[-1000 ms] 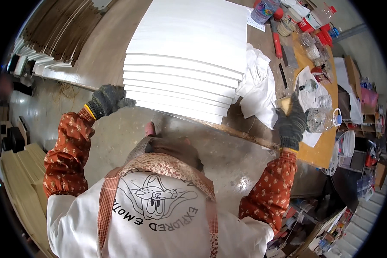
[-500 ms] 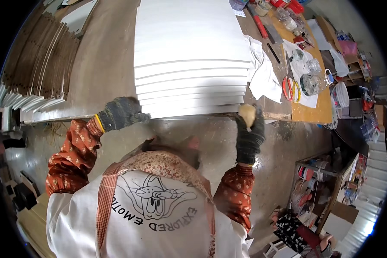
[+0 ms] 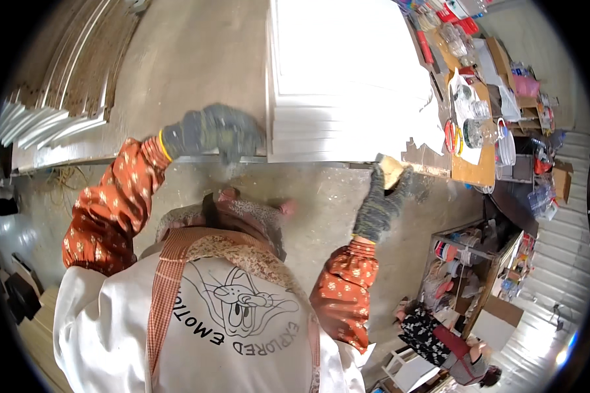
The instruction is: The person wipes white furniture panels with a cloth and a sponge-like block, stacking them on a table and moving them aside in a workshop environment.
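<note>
A stack of white panels (image 3: 337,121) lies on the workbench, its near ends stepped in layers and its right part washed out by glare. My left hand (image 3: 210,133), in a dark grey knit glove with a yellow cuff, is over the bench beside the stack's left edge. Its thumb is apart from its slightly bent fingers, and nothing shows in it. At the bench's front edge, near the stack's right corner, my gloved right hand (image 3: 381,208) grips a small tan block (image 3: 391,171). Whether that is a sponge or a sanding block I cannot tell.
Dark boards with white edges (image 3: 65,72) stand in a row at the far left of the workbench (image 3: 183,59). Scissors (image 3: 453,136), a clear bottle (image 3: 480,132) and a white cloth (image 3: 426,131) lie at the right. Another person (image 3: 449,347) is at the lower right.
The stack now appears farther right as the view has shifted. My left hand has moved from the stack's near left corner farther along its left side. My right hand still grips the tan block.
</note>
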Demonstrator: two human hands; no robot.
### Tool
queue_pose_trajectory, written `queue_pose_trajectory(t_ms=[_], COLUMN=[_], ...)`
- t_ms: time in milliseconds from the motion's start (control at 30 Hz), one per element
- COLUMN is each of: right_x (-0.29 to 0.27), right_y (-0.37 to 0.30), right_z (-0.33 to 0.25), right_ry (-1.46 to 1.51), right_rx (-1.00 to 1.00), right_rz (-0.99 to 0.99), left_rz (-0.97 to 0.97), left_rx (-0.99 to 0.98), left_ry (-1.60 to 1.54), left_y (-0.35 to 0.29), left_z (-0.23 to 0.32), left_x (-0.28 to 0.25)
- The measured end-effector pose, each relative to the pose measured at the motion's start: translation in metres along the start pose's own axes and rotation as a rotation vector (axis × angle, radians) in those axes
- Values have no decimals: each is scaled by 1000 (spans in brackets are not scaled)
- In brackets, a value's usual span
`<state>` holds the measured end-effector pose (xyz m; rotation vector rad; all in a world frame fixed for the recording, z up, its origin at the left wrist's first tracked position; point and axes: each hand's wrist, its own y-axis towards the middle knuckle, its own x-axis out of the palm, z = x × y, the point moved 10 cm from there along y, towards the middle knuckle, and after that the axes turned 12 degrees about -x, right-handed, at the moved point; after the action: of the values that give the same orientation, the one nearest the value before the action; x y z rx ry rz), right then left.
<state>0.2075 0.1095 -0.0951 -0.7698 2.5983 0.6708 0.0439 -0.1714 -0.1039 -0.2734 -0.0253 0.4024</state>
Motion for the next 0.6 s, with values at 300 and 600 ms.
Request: queue_pose_trajectory(t_ms=[300, 600], right_x=[129, 128], right_y=[-175, -167], right_z=[-118, -111], right_ry=[-225, -421], right_rx=[-955, -1004], right_rz=[-453, -620], left_rz=[402, 403], left_rx=[270, 207], left_ry=[-402, -650], left_y=[-43, -35], left_z=[-35, -47], left_x=[-92, -97])
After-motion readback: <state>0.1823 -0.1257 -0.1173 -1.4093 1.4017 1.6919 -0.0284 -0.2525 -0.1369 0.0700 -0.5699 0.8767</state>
